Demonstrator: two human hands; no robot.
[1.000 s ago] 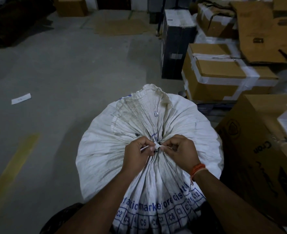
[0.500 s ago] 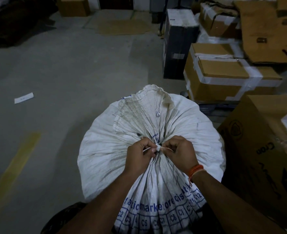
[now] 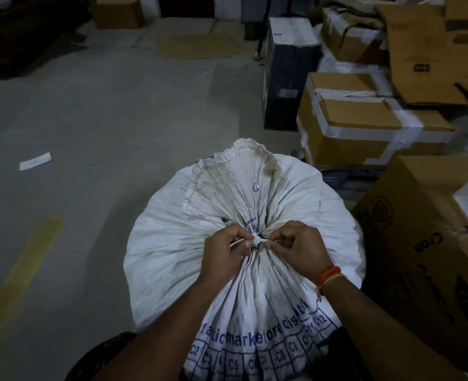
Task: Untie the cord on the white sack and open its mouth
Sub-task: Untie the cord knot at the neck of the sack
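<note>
A full white woven sack (image 3: 166,251) with blue print stands on the floor in front of me. Its neck is gathered tight and a thin white cord (image 3: 256,239) is knotted around it. The loose flap of the mouth (image 3: 235,177) fans out beyond the knot, with metal eyelets showing. My left hand (image 3: 224,254) pinches one cord end just left of the knot. On the other side, my right hand (image 3: 298,250) pinches the cord end at the knot's right. An orange thread band circles my right wrist.
Taped cardboard boxes (image 3: 364,125) and a dark box (image 3: 287,70) are stacked close on the right. A large brown carton (image 3: 425,259) stands right beside the sack. Bare concrete floor (image 3: 95,122) lies to the left, with a paper slip (image 3: 35,161) and a yellow line (image 3: 18,273).
Both hands stay at the knot; the fingers have shifted slightly on the cord ends. The knot still looks tied and the sack has not moved.
</note>
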